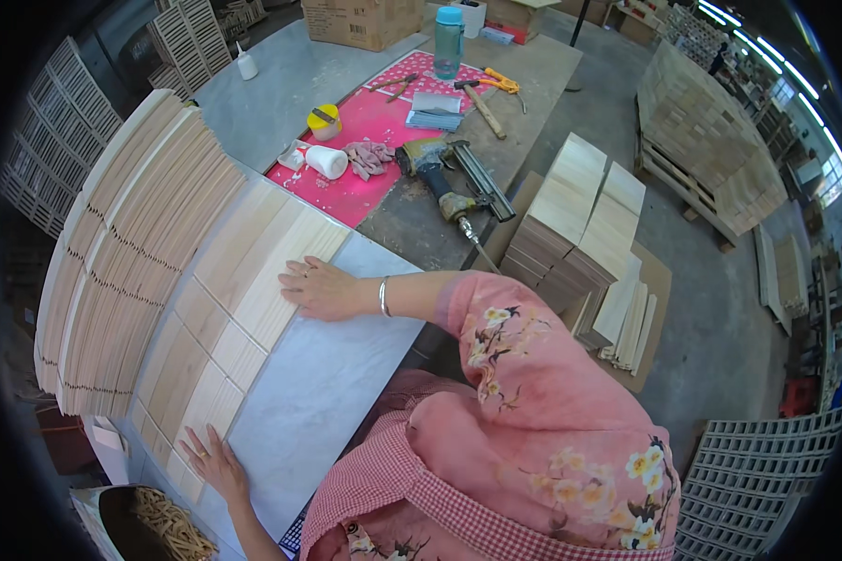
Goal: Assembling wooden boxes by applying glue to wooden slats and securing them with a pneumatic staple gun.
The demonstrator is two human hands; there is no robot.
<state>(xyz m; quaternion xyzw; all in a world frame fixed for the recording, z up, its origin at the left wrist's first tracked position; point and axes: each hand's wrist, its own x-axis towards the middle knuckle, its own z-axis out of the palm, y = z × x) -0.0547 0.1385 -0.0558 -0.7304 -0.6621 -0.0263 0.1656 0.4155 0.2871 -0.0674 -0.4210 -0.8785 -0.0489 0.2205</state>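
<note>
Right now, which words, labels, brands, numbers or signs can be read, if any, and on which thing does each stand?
No text is legible.
Cardboard box at the back: dark printed marks, too small to read.
Blue-and-white stack on the pink sheet: any marks are too blurred to read.

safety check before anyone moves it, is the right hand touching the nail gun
Apart. The head view shows the right hand on pale boards, with grey worktop and brown tabletop visible between it and the nail gun.
</note>
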